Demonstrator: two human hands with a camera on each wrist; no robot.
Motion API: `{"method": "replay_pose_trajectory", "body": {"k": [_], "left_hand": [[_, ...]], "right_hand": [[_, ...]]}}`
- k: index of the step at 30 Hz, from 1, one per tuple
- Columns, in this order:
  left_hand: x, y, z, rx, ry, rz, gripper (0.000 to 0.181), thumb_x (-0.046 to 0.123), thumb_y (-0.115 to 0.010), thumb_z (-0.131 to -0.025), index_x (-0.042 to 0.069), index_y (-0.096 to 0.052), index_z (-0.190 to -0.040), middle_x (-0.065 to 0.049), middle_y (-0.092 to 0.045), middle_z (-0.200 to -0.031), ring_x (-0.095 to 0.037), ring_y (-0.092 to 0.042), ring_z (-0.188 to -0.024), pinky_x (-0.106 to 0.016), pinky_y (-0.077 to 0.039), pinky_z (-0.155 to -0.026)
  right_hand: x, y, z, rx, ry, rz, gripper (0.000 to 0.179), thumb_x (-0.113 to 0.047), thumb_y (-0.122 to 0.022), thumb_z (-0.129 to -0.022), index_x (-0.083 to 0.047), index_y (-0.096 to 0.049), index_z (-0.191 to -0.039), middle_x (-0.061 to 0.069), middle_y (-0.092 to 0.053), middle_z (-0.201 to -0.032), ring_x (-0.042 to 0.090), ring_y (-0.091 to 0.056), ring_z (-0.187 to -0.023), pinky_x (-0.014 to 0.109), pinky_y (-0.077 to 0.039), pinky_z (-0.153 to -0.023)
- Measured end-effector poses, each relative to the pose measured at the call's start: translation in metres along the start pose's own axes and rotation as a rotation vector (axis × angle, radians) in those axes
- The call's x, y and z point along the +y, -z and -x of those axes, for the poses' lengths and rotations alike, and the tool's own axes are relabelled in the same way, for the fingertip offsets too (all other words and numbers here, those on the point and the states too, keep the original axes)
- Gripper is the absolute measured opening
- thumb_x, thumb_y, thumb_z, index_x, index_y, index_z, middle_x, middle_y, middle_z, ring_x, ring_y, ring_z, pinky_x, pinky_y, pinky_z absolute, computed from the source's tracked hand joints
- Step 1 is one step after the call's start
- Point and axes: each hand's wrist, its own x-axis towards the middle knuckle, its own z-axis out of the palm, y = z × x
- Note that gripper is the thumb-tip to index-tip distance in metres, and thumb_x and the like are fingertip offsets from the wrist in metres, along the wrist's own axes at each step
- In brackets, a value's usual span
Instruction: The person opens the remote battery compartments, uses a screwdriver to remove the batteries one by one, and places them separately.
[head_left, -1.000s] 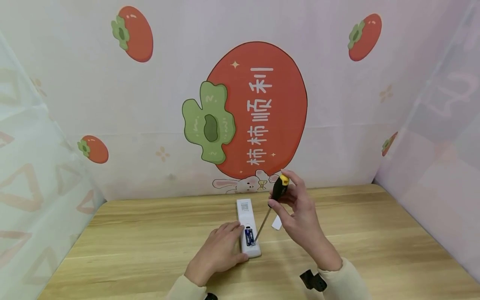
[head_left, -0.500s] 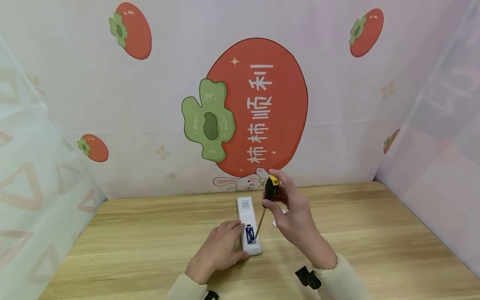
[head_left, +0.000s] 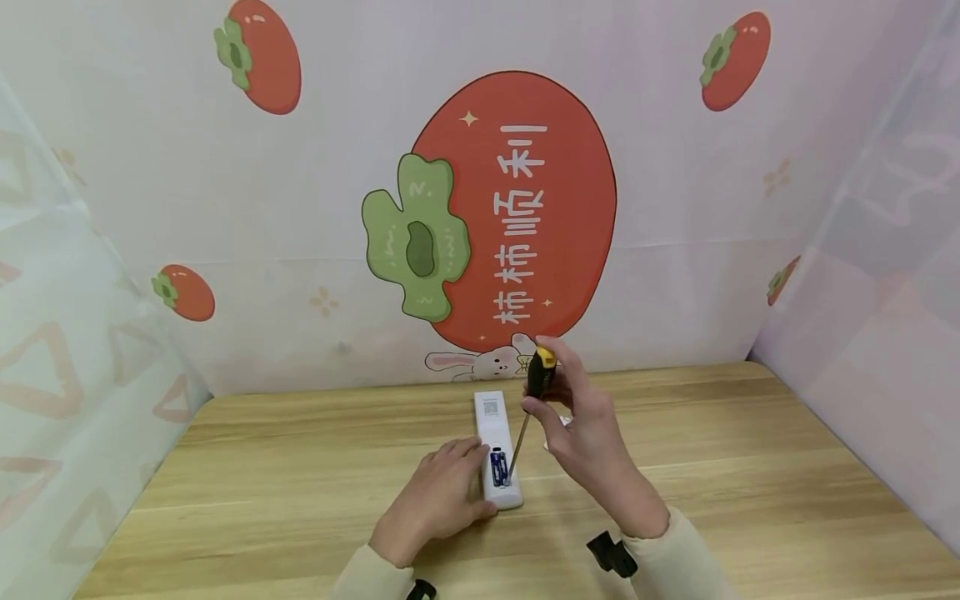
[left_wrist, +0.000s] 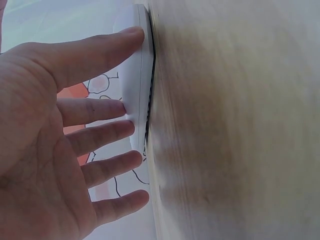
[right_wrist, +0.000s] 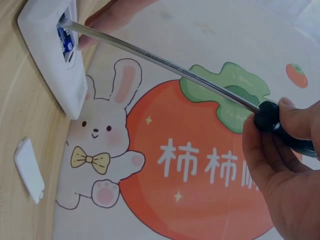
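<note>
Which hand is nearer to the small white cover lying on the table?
Right. The right hand, holding the screwdriver, partly hides the cover in the head view; the left hand is farther off, across the remote from it.

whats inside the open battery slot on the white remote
Two blue batteries lie side by side in the white remote, and the screwdriver has its tip at their end nearest the person. Whatever lies beneath the batteries is covered by them.
</note>
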Motion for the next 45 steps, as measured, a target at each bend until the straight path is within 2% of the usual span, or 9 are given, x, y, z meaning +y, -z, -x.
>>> {"method": "replay_pose_trajectory", "body": {"k": [7, 11, 16, 23, 31, 36, 45], "left_hand": [[0.001, 0.000, 0.000, 0.004, 0.001, -0.019, 0.073, 0.040, -0.085, -0.082, 0.003, -0.059, -0.140, -0.015, -0.053, -0.147, -0.035, -0.048, -0.136, -0.058, -0.043, -0.105], [0.001, 0.001, 0.000, -0.005, 0.007, -0.024, 0.073, 0.040, -0.084, -0.083, 0.003, -0.059, -0.140, -0.015, -0.052, -0.147, -0.036, -0.048, -0.135, -0.059, -0.043, -0.105], [0.002, 0.001, 0.000, -0.017, 0.015, -0.017, 0.072, 0.040, -0.084, -0.084, 0.003, -0.059, -0.140, -0.015, -0.052, -0.147, -0.036, -0.048, -0.135, -0.059, -0.043, -0.105], [0.002, 0.001, -0.001, -0.016, 0.017, -0.016, 0.072, 0.040, -0.084, -0.083, 0.003, -0.059, -0.140, -0.015, -0.052, -0.148, -0.037, -0.048, -0.135, -0.060, -0.043, -0.105], [0.002, 0.000, -0.001, -0.015, 0.021, -0.024, 0.072, 0.040, -0.084, -0.084, 0.003, -0.059, -0.140, -0.014, -0.052, -0.148, -0.037, -0.048, -0.135, -0.060, -0.043, -0.105], [0.003, 0.001, 0.000, -0.014, 0.021, -0.020, 0.072, 0.039, -0.084, -0.083, 0.003, -0.059, -0.140, -0.014, -0.052, -0.148, -0.037, -0.048, -0.135, -0.060, -0.043, -0.104], [0.003, 0.001, 0.000, -0.007, 0.010, -0.023, 0.072, 0.039, -0.084, -0.084, 0.003, -0.059, -0.140, -0.015, -0.052, -0.147, -0.037, -0.048, -0.135, -0.060, -0.044, -0.104]], "right_hand": [[0.006, 0.003, 0.001, 0.010, -0.048, 0.020, 0.082, 0.007, -0.078, -0.082, -0.012, -0.037, -0.150, 0.006, -0.067, -0.093, 0.013, -0.069, -0.083, 0.029, -0.061, -0.076], [0.005, 0.004, 0.000, -0.014, -0.037, -0.018, 0.081, 0.010, -0.077, -0.081, -0.012, -0.037, -0.149, 0.010, -0.067, -0.096, 0.016, -0.069, -0.087, 0.030, -0.061, -0.079], [0.002, 0.005, 0.000, -0.032, -0.031, -0.025, 0.082, 0.012, -0.077, -0.081, -0.014, -0.037, -0.148, 0.005, -0.067, -0.096, 0.015, -0.069, -0.087, 0.030, -0.061, -0.079], [0.001, 0.002, 0.001, -0.018, 0.012, 0.005, 0.082, 0.009, -0.078, -0.081, -0.007, -0.036, -0.149, 0.007, -0.067, -0.093, 0.015, -0.069, -0.084, 0.029, -0.061, -0.077], [0.000, 0.001, 0.000, -0.001, 0.001, 0.048, 0.085, 0.005, -0.080, -0.079, -0.009, -0.036, -0.150, 0.007, -0.067, -0.092, 0.015, -0.069, -0.084, 0.029, -0.061, -0.075], [-0.002, -0.001, -0.001, -0.013, 0.028, 0.041, 0.084, 0.009, -0.081, -0.077, -0.005, -0.037, -0.148, 0.008, -0.067, -0.091, 0.016, -0.069, -0.084, 0.030, -0.062, -0.074], [0.002, -0.003, -0.013, -0.085, -0.033, 0.088, 0.085, 0.003, -0.080, -0.082, -0.013, -0.033, -0.152, 0.007, -0.066, -0.094, 0.017, -0.070, -0.085, 0.030, -0.061, -0.077]]}}
